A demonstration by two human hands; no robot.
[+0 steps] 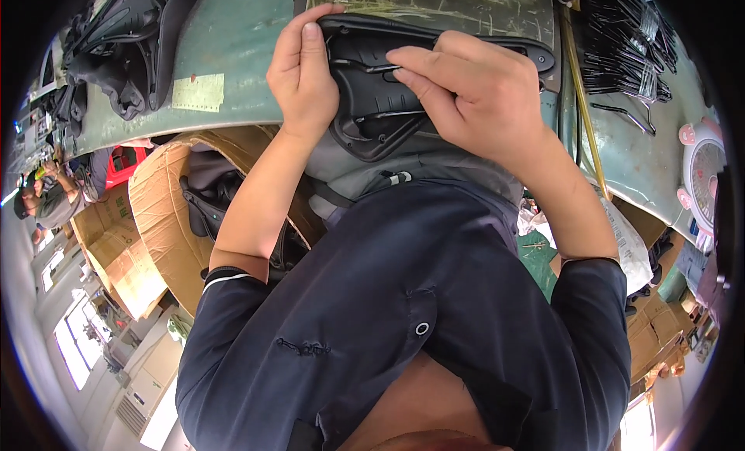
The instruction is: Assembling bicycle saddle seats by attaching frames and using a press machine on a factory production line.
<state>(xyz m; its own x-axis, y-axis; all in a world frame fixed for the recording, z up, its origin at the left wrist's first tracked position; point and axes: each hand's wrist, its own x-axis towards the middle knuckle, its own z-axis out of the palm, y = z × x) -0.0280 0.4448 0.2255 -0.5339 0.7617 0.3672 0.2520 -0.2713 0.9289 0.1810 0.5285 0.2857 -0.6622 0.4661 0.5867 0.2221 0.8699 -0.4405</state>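
A black bicycle saddle [379,102] lies upside down at the table's near edge, its hollow underside showing and its narrow nose pointing right. My left hand [305,85] grips the wide end, with the thumb along the rim and the fingers round the outer side. Across the underside runs a thin black metal rail [358,65]. My right hand [485,94] is closed in a pinch at the rail's near end, over the middle of the saddle. The hand hides part of the rail and the shell beneath it.
Several bent black metal rods [625,51] lie bundled at the right. More black saddle parts [124,55] rest at the far left, by a yellowish paper [198,93]. Below stands an open cardboard box [159,210]. A small fan [705,172] is at the right edge; another person [54,191] is at far left.
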